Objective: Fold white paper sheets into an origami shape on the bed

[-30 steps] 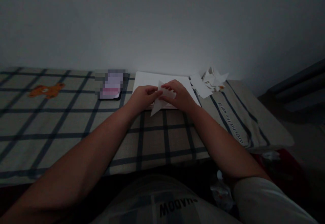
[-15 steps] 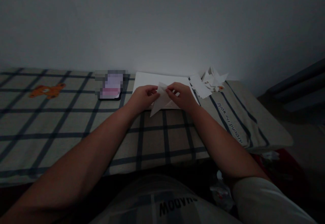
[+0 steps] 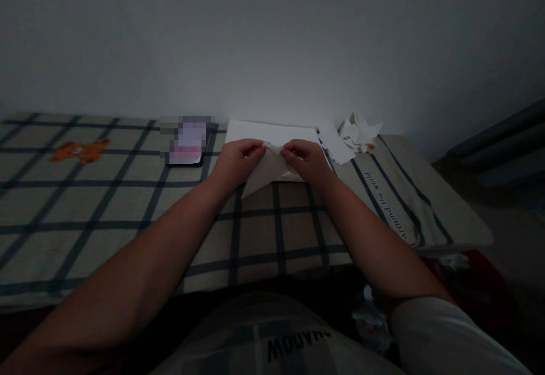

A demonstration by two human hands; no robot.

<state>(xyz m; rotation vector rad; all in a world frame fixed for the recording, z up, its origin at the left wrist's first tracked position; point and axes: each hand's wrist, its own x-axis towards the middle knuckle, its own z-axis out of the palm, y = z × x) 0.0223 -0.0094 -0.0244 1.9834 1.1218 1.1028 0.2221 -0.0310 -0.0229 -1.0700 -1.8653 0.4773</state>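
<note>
Both hands meet at the far edge of the checked cloth: the left hand [image 3: 237,162] and the right hand [image 3: 307,161] each pinch the top edge of a folded white paper piece [image 3: 266,172] between thumb and fingertips, knuckles curled, so both are closed on it. It hangs between them as a rough triangle whose long axis slants from the pinched top edge down to a point aimed at the person and slightly left, over a dark stripe of the cloth [image 3: 128,216]. Behind it a stack of white sheets [image 3: 272,133] lies flat against the wall. Just right of the stack, near the far right corner, sits a heap of folded paper pieces [image 3: 355,134]. Dark lettering along the right edge reads upside down, roughly "around the world" [image 3: 385,205]. An orange cartoon print [image 3: 79,151] marks the far left, and a phone [image 3: 187,145] lies left of the stack. Upside-down letters [image 3: 298,345] on the person's shirt are not clearly legible.
</note>
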